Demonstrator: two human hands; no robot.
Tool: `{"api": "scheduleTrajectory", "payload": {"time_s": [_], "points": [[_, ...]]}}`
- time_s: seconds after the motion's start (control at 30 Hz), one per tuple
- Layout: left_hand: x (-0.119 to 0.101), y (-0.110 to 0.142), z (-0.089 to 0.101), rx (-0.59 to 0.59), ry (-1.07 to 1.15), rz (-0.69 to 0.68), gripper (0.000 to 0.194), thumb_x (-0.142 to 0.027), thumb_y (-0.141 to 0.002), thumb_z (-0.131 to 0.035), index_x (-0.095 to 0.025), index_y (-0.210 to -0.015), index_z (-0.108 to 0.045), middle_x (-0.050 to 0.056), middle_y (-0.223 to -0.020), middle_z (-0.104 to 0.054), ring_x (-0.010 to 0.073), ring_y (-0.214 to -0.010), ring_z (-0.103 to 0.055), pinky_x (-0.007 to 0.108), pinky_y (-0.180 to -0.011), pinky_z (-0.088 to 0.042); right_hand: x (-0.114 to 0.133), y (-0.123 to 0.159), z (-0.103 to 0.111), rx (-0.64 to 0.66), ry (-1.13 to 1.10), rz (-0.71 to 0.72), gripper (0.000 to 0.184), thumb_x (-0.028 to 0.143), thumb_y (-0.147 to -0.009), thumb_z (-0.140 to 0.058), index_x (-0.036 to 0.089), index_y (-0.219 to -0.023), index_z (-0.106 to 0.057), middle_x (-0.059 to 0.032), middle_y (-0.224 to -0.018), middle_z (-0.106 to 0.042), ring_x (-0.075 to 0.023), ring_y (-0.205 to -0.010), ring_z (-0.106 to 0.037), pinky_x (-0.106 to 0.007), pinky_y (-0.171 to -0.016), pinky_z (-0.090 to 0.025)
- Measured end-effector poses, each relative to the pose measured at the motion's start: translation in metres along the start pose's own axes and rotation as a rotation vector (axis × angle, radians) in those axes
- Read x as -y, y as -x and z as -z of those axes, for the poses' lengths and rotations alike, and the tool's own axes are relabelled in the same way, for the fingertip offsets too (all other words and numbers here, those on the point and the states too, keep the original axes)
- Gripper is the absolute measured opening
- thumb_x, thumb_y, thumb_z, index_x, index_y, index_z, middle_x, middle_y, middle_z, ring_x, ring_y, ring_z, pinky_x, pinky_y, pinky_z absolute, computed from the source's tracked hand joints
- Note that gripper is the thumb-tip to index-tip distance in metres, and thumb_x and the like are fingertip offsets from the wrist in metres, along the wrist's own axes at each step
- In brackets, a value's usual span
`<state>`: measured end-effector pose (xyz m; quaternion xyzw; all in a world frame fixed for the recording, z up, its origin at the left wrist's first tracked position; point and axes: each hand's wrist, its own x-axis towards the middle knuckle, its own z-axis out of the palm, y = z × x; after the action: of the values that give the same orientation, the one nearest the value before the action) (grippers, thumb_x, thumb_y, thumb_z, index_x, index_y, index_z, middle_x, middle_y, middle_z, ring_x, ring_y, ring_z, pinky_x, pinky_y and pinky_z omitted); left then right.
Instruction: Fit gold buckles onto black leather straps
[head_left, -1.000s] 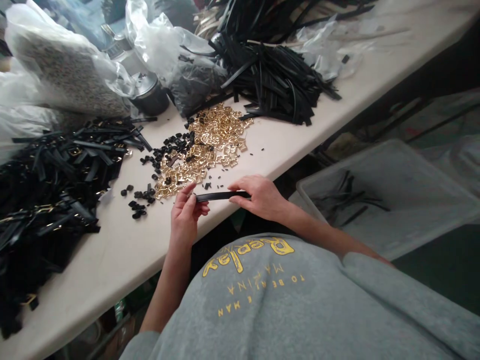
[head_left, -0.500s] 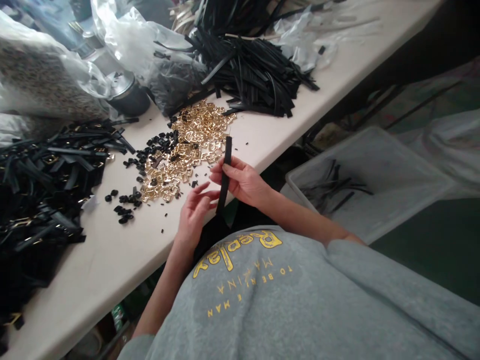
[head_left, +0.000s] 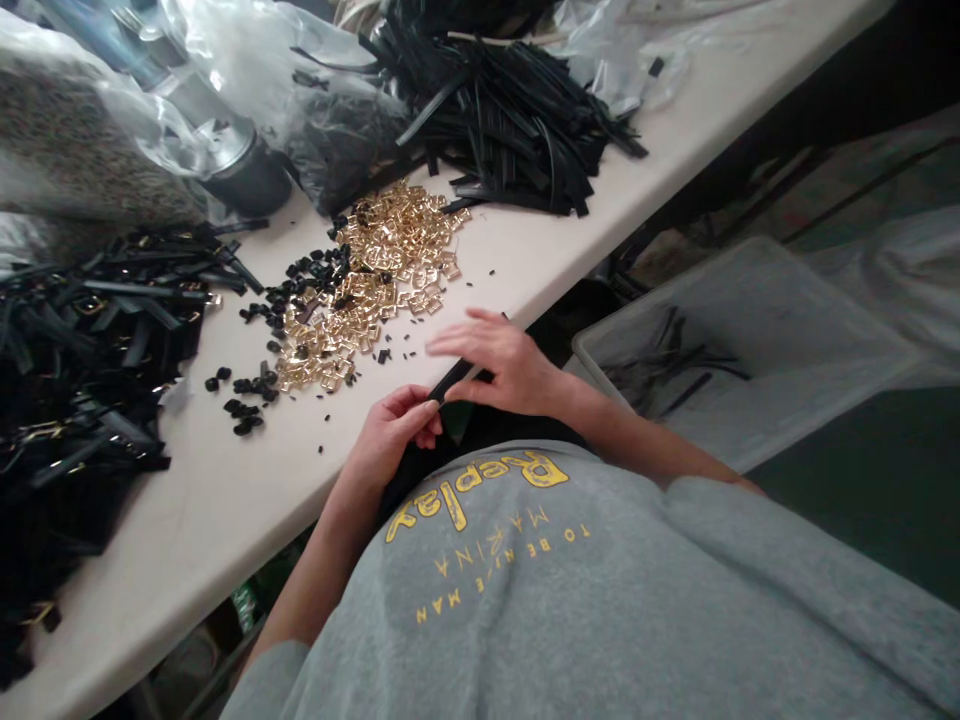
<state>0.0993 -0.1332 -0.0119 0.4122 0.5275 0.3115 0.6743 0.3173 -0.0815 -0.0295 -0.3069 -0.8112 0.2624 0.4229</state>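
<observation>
Clamping black strap (head_left: pixel 454 379) at its left end between left-hand fingers (head_left: pixel 420 416); holding right-hand fingers (head_left: pixel 459 343) apart over its rightward length; pointing long axis roughly along near edge of bench (head_left: pixel 240 510).

A workshop, long pale worktable (head_left: pixel 247 480), heaped gold buckles (head_left: pixel 397 245), piled black straps (head_left: pixel 517 125), bulging plastic sack (head_left: pixel 82 150)

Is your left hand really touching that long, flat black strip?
Touching. The head view shows it: the left hand pinches the near end of the long, flat black strip, thumb pressed on top.
</observation>
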Motion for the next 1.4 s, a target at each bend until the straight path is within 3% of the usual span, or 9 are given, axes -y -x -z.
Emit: {"api": "scheduleTrajectory", "payload": {"time_s": [0.1,0.17,0.33,0.8,1.07,1.2,1.33,1.4], "points": [[-0.002,0.000,0.000,0.002,0.055,0.040,0.035,-0.040,-0.068,-0.084,-0.016,-0.083,-0.063,-0.002,-0.058,-0.063,0.0073,-0.045,-0.053,0.017,-0.045,-0.042,0.004,0.003,-0.018,0.162,-0.007,0.100,0.025,0.038,-0.094,-0.064,0.017,-0.106,-0.071,-0.0058,-0.098,-0.076,-0.0192,-0.093,-0.070,-0.039,-0.098,-0.049],[-0.002,0.002,0.001,-0.007,0.109,0.070,0.038,-0.040,-0.065,-0.086,-0.016,-0.083,-0.063,-0.003,-0.056,-0.063,0.0075,-0.044,-0.053,0.016,-0.043,-0.041,0.004,0.005,-0.026,0.153,-0.031,0.072,0.024,0.036,-0.095,-0.064,0.016,-0.105,-0.071,-0.0065,-0.095,-0.075,-0.0176,-0.088,-0.070,-0.032,-0.086,-0.052],[0.002,0.008,0.009,-0.008,0.237,0.082,0.034,-0.036,-0.067,-0.084,-0.013,-0.083,-0.066,-0.001,-0.057,-0.063,0.0063,-0.045,-0.053,0.014,-0.044,-0.042,0.002,0.007,-0.031,0.099,-0.061,0.058,0.026,0.040,-0.095,-0.063,0.015,-0.101,-0.072,-0.0057,-0.089,-0.074,-0.0156,-0.082,-0.068,-0.028,-0.077,-0.051],[0.011,0.011,0.013,-0.038,0.413,0.058,0.021,-0.028,-0.071,-0.078,-0.013,-0.081,-0.067,-0.001,-0.055,-0.060,0.0063,-0.045,-0.050,0.014,-0.044,-0.042,0.009,0.007,-0.031,0.010,-0.157,0.017,0.017,0.028,-0.091,-0.068,0.013,-0.100,-0.071,-0.0057,-0.090,-0.074,-0.0144,-0.081,-0.067,-0.026,-0.076,-0.051],[0.016,0.008,0.013,-0.062,0.442,0.065,0.018,-0.025,-0.070,-0.077,-0.013,-0.079,-0.067,-0.003,-0.054,-0.057,0.0057,-0.045,-0.048,0.014,-0.043,-0.041,0.011,0.009,-0.030,0.094,-0.112,-0.057,0.009,0.024,-0.090,-0.068,0.015,-0.093,-0.070,-0.0036,-0.087,-0.072,-0.0141,-0.080,-0.065,-0.025,-0.076,-0.048],[0.019,0.010,0.010,-0.084,0.303,-0.012,0.020,-0.032,-0.076,-0.074,-0.015,-0.084,-0.069,-0.001,-0.058,-0.060,0.0078,-0.048,-0.051,0.017,-0.046,-0.043,0.013,0.009,-0.031,0.124,-0.038,-0.062,0.008,0.019,-0.090,-0.065,0.016,-0.084,-0.067,-0.0019,-0.079,-0.068,-0.0127,-0.073,-0.061,-0.024,-0.071,-0.045],[0.021,0.010,0.009,-0.280,-0.161,-0.338,0.024,-0.033,-0.082,-0.073,-0.020,-0.102,-0.071,0.004,-0.089,-0.073,0.0149,-0.077,-0.066,0.026,-0.071,-0.054,0.013,0.009,-0.032,0.121,0.033,-0.048,0.009,0.017,-0.090,-0.063,0.016,-0.082,-0.065,-0.0015,-0.077,-0.066,-0.0126,-0.070,-0.058,-0.023,-0.068,-0.042],[0.019,0.008,0.008,-0.306,-0.410,-0.507,0.024,-0.031,-0.082,-0.073,-0.023,-0.105,-0.074,0.005,-0.103,-0.073,0.0187,-0.094,-0.067,0.032,-0.086,-0.054,0.012,0.008,-0.033,0.122,0.056,-0.032,0.008,0.016,-0.089,-0.062,0.016,-0.082,-0.065,-0.0015,-0.077,-0.066,-0.0126,-0.069,-0.057,-0.023,-0.067,-0.041]]}}
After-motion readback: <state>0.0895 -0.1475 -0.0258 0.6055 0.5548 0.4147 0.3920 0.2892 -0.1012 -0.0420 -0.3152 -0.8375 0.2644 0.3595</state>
